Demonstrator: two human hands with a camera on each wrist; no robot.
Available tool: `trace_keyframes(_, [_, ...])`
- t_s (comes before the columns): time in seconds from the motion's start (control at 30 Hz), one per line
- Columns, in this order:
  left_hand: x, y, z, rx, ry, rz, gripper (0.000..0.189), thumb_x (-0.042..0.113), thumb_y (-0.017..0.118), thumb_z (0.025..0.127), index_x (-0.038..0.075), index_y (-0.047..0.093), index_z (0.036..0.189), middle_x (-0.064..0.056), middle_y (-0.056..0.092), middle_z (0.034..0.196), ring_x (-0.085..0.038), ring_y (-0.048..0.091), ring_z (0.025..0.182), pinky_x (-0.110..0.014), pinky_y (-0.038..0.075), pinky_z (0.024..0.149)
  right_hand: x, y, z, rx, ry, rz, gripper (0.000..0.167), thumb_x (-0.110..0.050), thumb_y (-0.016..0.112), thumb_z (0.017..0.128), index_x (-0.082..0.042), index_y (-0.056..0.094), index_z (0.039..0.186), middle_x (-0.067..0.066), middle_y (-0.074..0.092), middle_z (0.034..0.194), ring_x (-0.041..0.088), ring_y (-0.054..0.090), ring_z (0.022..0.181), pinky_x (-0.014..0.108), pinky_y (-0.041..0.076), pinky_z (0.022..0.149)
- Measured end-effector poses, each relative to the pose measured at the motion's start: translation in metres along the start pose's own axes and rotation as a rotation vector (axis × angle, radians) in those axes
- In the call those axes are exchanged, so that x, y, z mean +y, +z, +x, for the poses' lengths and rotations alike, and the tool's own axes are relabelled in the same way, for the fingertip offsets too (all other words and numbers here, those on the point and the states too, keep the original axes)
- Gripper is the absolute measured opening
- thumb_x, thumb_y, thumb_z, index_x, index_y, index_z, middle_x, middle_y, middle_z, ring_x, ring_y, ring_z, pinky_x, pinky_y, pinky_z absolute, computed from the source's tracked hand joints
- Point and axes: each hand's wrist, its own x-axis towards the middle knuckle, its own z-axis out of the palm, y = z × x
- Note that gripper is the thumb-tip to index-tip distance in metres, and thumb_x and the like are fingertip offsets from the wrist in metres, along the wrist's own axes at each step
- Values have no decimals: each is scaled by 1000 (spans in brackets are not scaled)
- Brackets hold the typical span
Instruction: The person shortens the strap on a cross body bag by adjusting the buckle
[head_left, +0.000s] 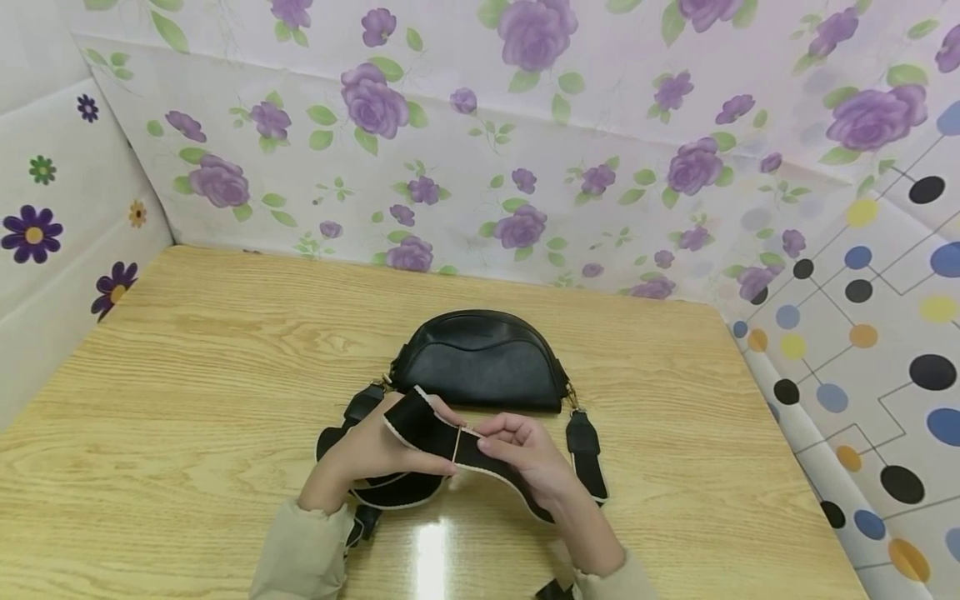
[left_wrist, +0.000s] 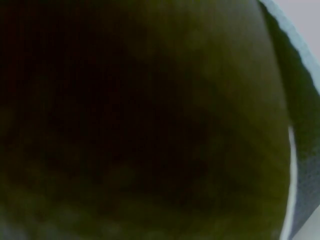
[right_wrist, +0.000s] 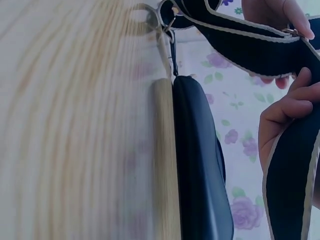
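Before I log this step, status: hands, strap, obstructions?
Left hand, right hand: both holding strap near buckle. Bag beyond them. Slack under left hand, possibly obstructing.

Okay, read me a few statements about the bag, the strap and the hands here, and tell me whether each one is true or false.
1. The black half-moon shoulder bag rests on the wooden table. True.
2. The left hand and the right hand both grip the shoulder bag. False: both hold the black webbing strap.
3. A thin gold-toned bar crosses the black webbing strap by the left hand's fingertips. True.
4. The black webbing strap has bright red edges. False: its edges are whitish.
5. The backdrop behind the table is plain. False: it is printed with purple flowers and green leaves.
6. Both sleeves are beige. True.
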Motion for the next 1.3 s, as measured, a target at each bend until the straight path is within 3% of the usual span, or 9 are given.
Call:
trace_keyframes(0.93, [-2, 0, -1, 28, 32, -13, 37, -3, 79, 61, -5, 63, 94, -12, 64, 88, -19, 58, 79, -27, 46, 70, 1, 2, 2, 9, -21, -4, 20, 5, 56, 83, -13, 64, 86, -4, 62, 73, 6, 56, 67, 18, 45, 60])
trace_keyframes(1.3, [1, 3, -2, 13, -60, -34, 38, -2, 79, 62, -4, 62, 96, -11, 63, 92, -19, 58, 86, -25, 44, 77, 0, 9, 7, 8, -52, -5, 23, 8, 54, 83, -13, 63, 84, -4, 63, 78, 6, 57, 74, 18, 46, 66])
